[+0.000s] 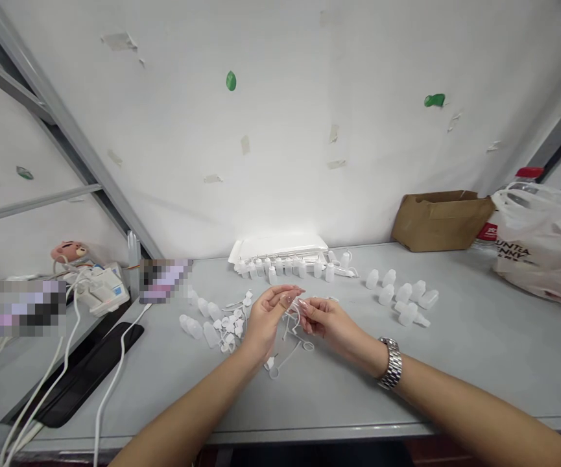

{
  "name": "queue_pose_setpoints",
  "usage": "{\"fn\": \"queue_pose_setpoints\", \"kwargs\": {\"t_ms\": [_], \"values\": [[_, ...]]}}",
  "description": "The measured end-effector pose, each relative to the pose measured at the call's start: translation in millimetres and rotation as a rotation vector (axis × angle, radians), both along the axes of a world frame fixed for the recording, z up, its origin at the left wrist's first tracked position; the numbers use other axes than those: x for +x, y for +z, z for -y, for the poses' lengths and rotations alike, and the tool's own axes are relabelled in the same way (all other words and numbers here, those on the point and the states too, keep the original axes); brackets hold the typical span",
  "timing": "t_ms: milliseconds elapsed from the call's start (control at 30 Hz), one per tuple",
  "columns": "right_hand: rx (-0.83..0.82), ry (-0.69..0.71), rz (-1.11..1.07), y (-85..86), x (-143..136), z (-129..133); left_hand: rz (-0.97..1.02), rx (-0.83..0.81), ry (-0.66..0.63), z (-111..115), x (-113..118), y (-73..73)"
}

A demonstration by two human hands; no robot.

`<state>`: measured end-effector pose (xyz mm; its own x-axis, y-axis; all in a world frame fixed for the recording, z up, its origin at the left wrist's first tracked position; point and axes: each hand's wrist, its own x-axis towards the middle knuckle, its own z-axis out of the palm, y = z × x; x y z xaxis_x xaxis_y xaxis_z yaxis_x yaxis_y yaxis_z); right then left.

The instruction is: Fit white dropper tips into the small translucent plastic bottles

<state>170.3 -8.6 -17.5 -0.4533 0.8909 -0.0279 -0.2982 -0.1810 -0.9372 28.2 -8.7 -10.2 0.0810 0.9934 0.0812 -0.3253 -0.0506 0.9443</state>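
My left hand (264, 322) and my right hand (331, 322) meet above the middle of the table, fingertips almost touching. Both pinch a small white plastic piece with a thin strap (296, 314); the fingers hide most of it. Beneath them lie loose white straps with ring ends (308, 346) and a small needle-tipped white cap (269, 364). Left of my left hand is a pile of small white caps (231, 327), with several translucent squeeze bottles (211, 334) beside it. Behind my hands stands a row of small bottles fitted with needle tips (287, 266).
More translucent bottles (405, 292) lie and stand at the right. Farther back are a white tray (280, 245), a cardboard box (443, 220) and a plastic bag (537, 246). On the left are a black power bank-like slab (93, 373), white cables (117, 370) and a power strip (102, 292).
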Motion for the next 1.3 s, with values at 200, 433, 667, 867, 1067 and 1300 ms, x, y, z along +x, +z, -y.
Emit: {"fn": "queue_pose_setpoints", "kwargs": {"t_ms": [200, 433, 667, 867, 1067, 1300], "values": [[-0.133, 0.122, -0.181, -1.1, 2, -2, 0.004, 0.011, -0.102, -2, -2, -0.3], [-0.174, 0.128, -0.134, 0.6, 1, -2, 0.028, 0.000, -0.097, 1, 1, 3.8], [-0.028, -0.004, -0.054, 0.7, 0, -2, 0.084, -0.018, 0.010, -4, -2, -1.0], [-0.040, -0.007, -0.028, 4.1, -1, 2, -0.006, -0.044, 0.003, -10, -11, 9.5], [-0.110, -0.060, -0.025, 5.7, -1, 4, -0.737, 0.001, 0.240, -32, -43, 17.8], [-0.177, -0.102, -0.055, 7.0, 1, 3, -1.088, 0.149, 0.277, -36, -44, -5.7]]}}
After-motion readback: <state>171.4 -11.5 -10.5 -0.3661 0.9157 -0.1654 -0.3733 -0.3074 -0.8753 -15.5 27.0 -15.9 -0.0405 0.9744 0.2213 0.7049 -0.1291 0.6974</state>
